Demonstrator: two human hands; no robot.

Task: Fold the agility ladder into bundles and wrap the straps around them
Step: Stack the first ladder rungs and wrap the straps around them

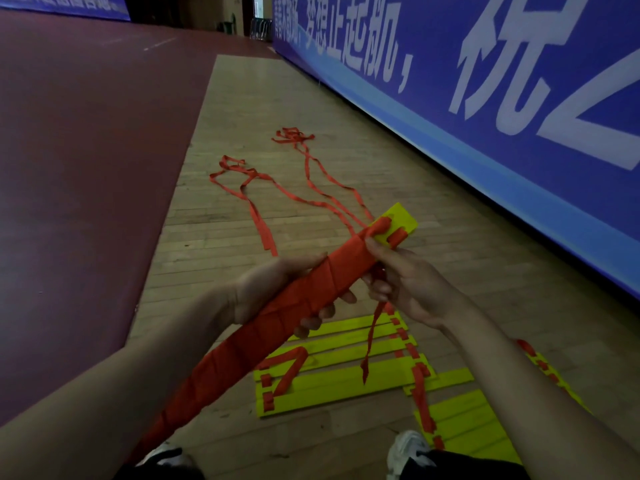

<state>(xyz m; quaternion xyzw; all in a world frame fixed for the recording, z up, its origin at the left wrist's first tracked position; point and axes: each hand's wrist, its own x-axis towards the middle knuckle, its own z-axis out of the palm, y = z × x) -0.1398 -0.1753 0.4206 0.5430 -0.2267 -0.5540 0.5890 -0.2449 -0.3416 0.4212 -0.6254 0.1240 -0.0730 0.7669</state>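
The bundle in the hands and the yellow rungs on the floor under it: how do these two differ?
The held bundle is wound almost fully in red strap, only its far end showing yellow; the floor rungs show bare yellow faces. The held bundle is raised and slanted, between left hand and right hand; the floor rungs lie flat, fanned out. Both have yellow slats and red strap.
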